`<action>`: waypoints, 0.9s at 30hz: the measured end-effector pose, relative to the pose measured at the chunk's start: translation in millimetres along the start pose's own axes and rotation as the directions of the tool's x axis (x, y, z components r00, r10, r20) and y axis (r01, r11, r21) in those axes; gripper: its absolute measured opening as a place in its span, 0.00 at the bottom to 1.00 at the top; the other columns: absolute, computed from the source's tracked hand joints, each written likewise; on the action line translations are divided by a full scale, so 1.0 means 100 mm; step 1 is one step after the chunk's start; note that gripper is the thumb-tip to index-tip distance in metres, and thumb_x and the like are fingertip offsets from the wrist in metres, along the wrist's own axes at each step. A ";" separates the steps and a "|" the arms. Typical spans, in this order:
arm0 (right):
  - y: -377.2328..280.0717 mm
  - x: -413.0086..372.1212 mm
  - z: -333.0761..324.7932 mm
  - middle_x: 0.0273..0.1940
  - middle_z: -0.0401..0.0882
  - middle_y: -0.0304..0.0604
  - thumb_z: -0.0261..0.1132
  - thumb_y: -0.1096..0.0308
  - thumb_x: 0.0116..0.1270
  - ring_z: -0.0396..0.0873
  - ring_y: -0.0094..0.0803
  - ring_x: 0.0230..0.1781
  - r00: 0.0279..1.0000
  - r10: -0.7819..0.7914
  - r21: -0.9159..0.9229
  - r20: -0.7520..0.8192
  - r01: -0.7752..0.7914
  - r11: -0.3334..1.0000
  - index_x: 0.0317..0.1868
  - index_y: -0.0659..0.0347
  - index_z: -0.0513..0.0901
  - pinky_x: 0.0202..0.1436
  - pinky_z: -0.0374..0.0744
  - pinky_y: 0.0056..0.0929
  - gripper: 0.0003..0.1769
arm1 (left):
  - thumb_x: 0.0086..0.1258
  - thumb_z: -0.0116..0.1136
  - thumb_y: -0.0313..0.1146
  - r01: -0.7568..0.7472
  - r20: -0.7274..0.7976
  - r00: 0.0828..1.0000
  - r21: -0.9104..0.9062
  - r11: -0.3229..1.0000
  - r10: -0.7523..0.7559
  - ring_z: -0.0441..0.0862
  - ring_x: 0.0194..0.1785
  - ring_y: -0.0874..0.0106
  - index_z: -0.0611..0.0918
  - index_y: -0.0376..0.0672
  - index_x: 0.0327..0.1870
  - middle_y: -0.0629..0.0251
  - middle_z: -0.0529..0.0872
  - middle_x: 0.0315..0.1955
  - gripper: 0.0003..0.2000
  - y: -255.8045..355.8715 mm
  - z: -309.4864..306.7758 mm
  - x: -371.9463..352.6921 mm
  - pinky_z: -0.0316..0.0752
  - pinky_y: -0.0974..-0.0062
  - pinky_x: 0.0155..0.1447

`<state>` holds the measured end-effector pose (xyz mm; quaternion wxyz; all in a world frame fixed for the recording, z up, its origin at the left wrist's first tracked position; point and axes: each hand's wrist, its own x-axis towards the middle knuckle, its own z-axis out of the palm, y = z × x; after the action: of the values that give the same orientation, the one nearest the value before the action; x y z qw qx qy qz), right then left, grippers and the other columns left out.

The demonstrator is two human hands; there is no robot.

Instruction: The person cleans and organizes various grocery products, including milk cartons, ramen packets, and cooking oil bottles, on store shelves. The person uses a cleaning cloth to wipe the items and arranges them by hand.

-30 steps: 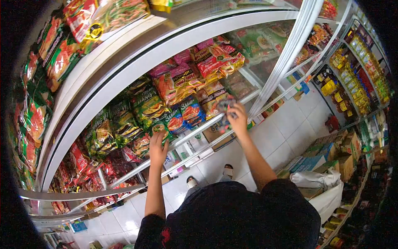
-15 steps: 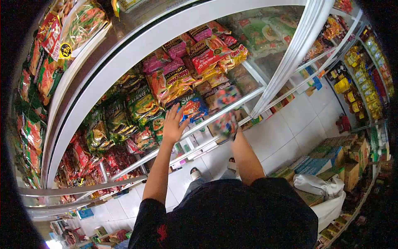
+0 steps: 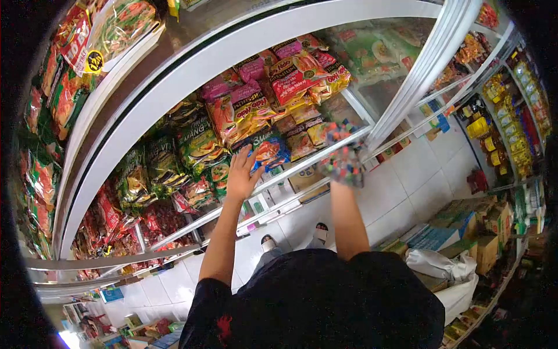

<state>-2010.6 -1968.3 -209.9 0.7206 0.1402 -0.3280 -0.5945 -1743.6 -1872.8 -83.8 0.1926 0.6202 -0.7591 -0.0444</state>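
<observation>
My left hand (image 3: pixel 239 177) lies with its fingers apart over the front edge of the shelf, its fingertips by a blue noodle packet (image 3: pixel 273 150). A dark cloth with red and green patches (image 3: pixel 343 163) covers most of my right hand (image 3: pixel 342 185), and its fingers are hidden. Cloth and hand rest across the shelf's white front rail (image 3: pixel 302 165), to the right of the packets. Behind my hands sit red and yellow noodle packets (image 3: pixel 244 113) and dark green ones (image 3: pixel 200 139).
A white sliding-door frame (image 3: pixel 421 75) slants down on the right. More packets (image 3: pixel 38 192) are stacked at the far left. Below the shelf is a white tiled floor (image 3: pixel 401 180); cardboard boxes (image 3: pixel 491 247) and a white sack (image 3: pixel 447 267) stand at the right. Oil bottles (image 3: pixel 505 110) line another shelf.
My right hand and the cloth have moved right along the front rail. The left hand stays nearly in place, and the view has shifted slightly.
</observation>
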 end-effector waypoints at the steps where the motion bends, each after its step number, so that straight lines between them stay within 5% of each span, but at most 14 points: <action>1: 0.19 -0.13 -0.22 0.63 0.57 0.40 0.40 0.52 0.66 0.55 0.34 0.63 0.965 0.092 -0.648 0.245 0.093 0.756 0.62 0.55 0.59 0.63 0.61 0.37 0.26 | 0.61 0.50 0.46 0.003 0.002 1.000 0.002 1.000 -0.003 0.57 0.64 0.59 0.67 0.46 0.59 0.57 0.62 0.61 0.26 0.02 -0.02 0.00 0.48 0.59 0.66; 3: 1.00 -0.41 0.30 0.56 0.66 0.39 0.44 0.50 0.64 0.64 0.33 0.56 0.913 0.407 -0.010 -0.031 -0.408 0.913 0.58 0.55 0.63 0.56 0.68 0.38 0.26 | 0.61 0.50 0.46 0.005 0.007 1.000 0.008 1.000 -0.005 0.57 0.64 0.59 0.66 0.46 0.59 0.57 0.62 0.61 0.26 0.03 -0.02 0.00 0.48 0.59 0.66; 4: 0.94 -0.52 0.10 0.50 0.70 0.39 0.46 0.49 0.64 0.69 0.31 0.49 0.836 0.499 -0.007 -0.226 -0.514 0.858 0.56 0.55 0.65 0.50 0.71 0.36 0.25 | 0.61 0.50 0.46 0.013 0.008 1.000 0.010 1.000 -0.013 0.57 0.64 0.59 0.66 0.47 0.59 0.57 0.62 0.61 0.26 0.03 -0.02 -0.01 0.48 0.60 0.66; 5: 1.09 -0.65 -0.13 0.50 0.71 0.41 0.47 0.52 0.64 0.70 0.31 0.47 0.735 0.003 -0.438 -0.678 -0.407 0.802 0.54 0.55 0.67 0.44 0.73 0.36 0.23 | 0.60 0.50 0.46 0.020 0.013 1.000 0.012 1.000 -0.020 0.57 0.64 0.60 0.66 0.47 0.59 0.57 0.62 0.61 0.26 0.03 -0.01 0.00 0.48 0.60 0.66; 8: 0.84 -0.58 -0.36 0.47 0.70 0.41 0.47 0.51 0.64 0.70 0.30 0.45 0.642 -0.175 -0.586 -0.746 -0.509 0.631 0.54 0.56 0.67 0.41 0.75 0.33 0.23 | 0.60 0.51 0.44 0.028 0.023 0.999 -0.004 1.000 -0.028 0.57 0.64 0.59 0.67 0.46 0.58 0.58 0.62 0.61 0.25 0.06 -0.05 0.01 0.48 0.59 0.67; 12: 0.15 -0.21 -0.72 0.43 0.70 0.42 0.49 0.51 0.65 0.68 0.27 0.42 0.485 -0.536 -0.655 -0.691 -0.733 0.183 0.52 0.59 0.65 0.35 0.78 0.29 0.23 | 0.60 0.51 0.44 0.025 0.020 0.999 -0.016 1.000 -0.025 0.57 0.64 0.59 0.68 0.46 0.58 0.58 0.62 0.61 0.24 0.05 -0.06 0.01 0.48 0.59 0.66; 13: -0.55 0.07 -1.40 0.43 0.70 0.42 0.49 0.51 0.65 0.68 0.27 0.42 0.491 -0.527 -0.656 -0.694 -0.733 0.181 0.52 0.59 0.65 0.35 0.78 0.29 0.23 | 0.60 0.52 0.44 0.029 0.015 0.999 -0.014 0.999 -0.028 0.57 0.64 0.59 0.68 0.47 0.58 0.58 0.63 0.60 0.24 0.07 -0.08 0.01 0.48 0.59 0.66; 14: -1.12 0.32 -2.08 0.44 0.69 0.44 0.45 0.49 0.66 0.68 0.30 0.43 0.810 -0.051 -0.734 -0.584 -0.501 0.459 0.50 0.59 0.68 0.34 0.78 0.31 0.23 | 0.60 0.52 0.44 0.034 0.011 0.999 -0.011 0.999 -0.034 0.57 0.64 0.59 0.68 0.47 0.58 0.58 0.63 0.60 0.24 0.07 -0.10 0.03 0.48 0.59 0.66; 16: -0.83 0.72 -1.24 0.52 0.69 0.49 0.49 0.57 0.63 0.68 0.45 0.51 0.953 0.137 -0.503 -0.270 -0.261 0.824 0.54 0.59 0.68 0.50 0.72 0.43 0.22 | 0.60 0.50 0.46 0.027 0.035 0.999 0.004 1.000 -0.027 0.58 0.64 0.58 0.65 0.47 0.60 0.56 0.62 0.60 0.26 0.08 -0.09 0.02 0.49 0.59 0.66; 20: 0.34 0.74 -0.20 0.50 0.72 0.49 0.49 0.49 0.60 0.69 0.45 0.50 0.941 -0.311 -0.824 -0.137 0.066 0.563 0.53 0.57 0.69 0.47 0.72 0.44 0.26 | 0.60 0.50 0.46 0.025 0.032 0.999 -0.003 1.000 -0.025 0.58 0.63 0.57 0.66 0.46 0.59 0.55 0.63 0.60 0.26 0.06 -0.08 0.02 0.49 0.59 0.66; 21: 0.51 0.66 -0.14 0.53 0.68 0.48 0.46 0.48 0.62 0.67 0.43 0.52 0.989 0.113 -0.622 -0.095 -0.148 0.769 0.56 0.58 0.66 0.53 0.67 0.42 0.28 | 0.59 0.51 0.46 0.026 0.024 0.999 -0.010 1.000 -0.026 0.58 0.63 0.57 0.66 0.46 0.59 0.55 0.63 0.60 0.26 0.05 -0.07 0.02 0.49 0.59 0.66; 22: 0.59 0.59 -0.13 0.56 0.64 0.46 0.42 0.47 0.63 0.64 0.41 0.55 0.868 0.492 -0.401 0.066 -0.428 0.810 0.58 0.59 0.63 0.60 0.62 0.40 0.30 | 0.59 0.51 0.46 0.028 0.022 0.999 -0.009 1.000 -0.028 0.58 0.63 0.57 0.66 0.46 0.59 0.55 0.63 0.60 0.26 0.05 -0.08 0.03 0.49 0.59 0.66; 24: 0.63 0.47 -0.14 0.52 0.67 0.46 0.44 0.48 0.62 0.66 0.40 0.51 0.929 0.369 -0.596 -0.010 -0.302 0.745 0.54 0.59 0.65 0.56 0.64 0.40 0.27 | 0.59 0.51 0.46 0.028 0.030 0.999 -0.022 0.999 -0.028 0.58 0.63 0.58 0.67 0.46 0.58 0.56 0.63 0.60 0.26 0.05 -0.07 0.02 0.49 0.59 0.66; 27: 0.67 0.29 -0.20 0.40 0.73 0.43 0.50 0.53 0.58 0.72 0.38 0.40 0.996 -0.086 -0.974 -0.030 -0.010 0.227 0.44 0.57 0.71 0.46 0.70 0.40 0.19 | 0.59 0.52 0.46 0.035 0.036 0.999 -0.024 0.999 -0.034 0.58 0.64 0.59 0.68 0.46 0.58 0.57 0.63 0.60 0.26 0.06 -0.08 0.03 0.49 0.60 0.66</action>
<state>-1944.1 -1982.2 -176.7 0.6492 -0.3068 0.1439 -0.6810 -1746.7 -1872.8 -74.0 0.1858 0.6300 -0.7510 -0.0679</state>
